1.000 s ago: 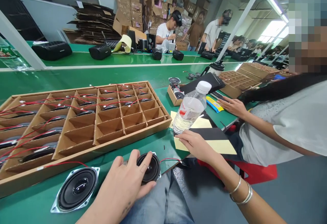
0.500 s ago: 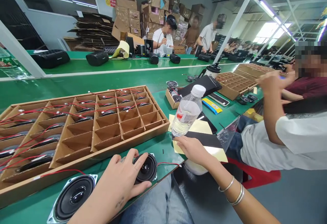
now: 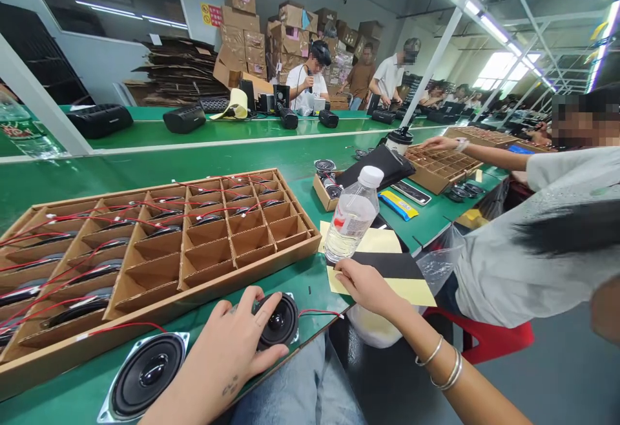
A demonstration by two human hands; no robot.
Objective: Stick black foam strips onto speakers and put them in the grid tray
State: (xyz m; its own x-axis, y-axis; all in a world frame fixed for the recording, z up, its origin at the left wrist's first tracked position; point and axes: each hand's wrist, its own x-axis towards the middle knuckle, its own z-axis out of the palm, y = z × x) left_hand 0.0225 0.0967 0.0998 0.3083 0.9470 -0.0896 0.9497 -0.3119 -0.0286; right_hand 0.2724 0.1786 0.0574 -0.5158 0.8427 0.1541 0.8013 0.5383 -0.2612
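Note:
My left hand [image 3: 242,341] rests on the green bench with its fingers curved round a small round speaker [image 3: 278,323], whose red wire trails to the right. Beside my left wrist lies a second, larger-looking speaker [image 3: 150,376] with a square metal frame, face up. My right hand [image 3: 365,286] has its thumb and fingers pinched at the left end of a black strip [image 3: 392,265] on a pale yellow sheet [image 3: 411,290] at the bench edge; the fingertips partly hide the contact. Just behind that hand stands a clear water bottle [image 3: 352,215] with a white cap.
A cardboard tray [image 3: 271,263] with dividers holds several wired speakers at the left. Further right are a small box [image 3: 325,197] of speakers, a yellow-and-blue packet [image 3: 398,205], a phone [image 3: 411,192] and another divided tray [image 3: 438,179]. A co-worker [image 3: 537,238] sits at my right.
My right fingers have curled from lying flatter into a pinch at the strip's end. My left hand stays on the speaker. The co-worker's arm has lowered and reaches over the far tray.

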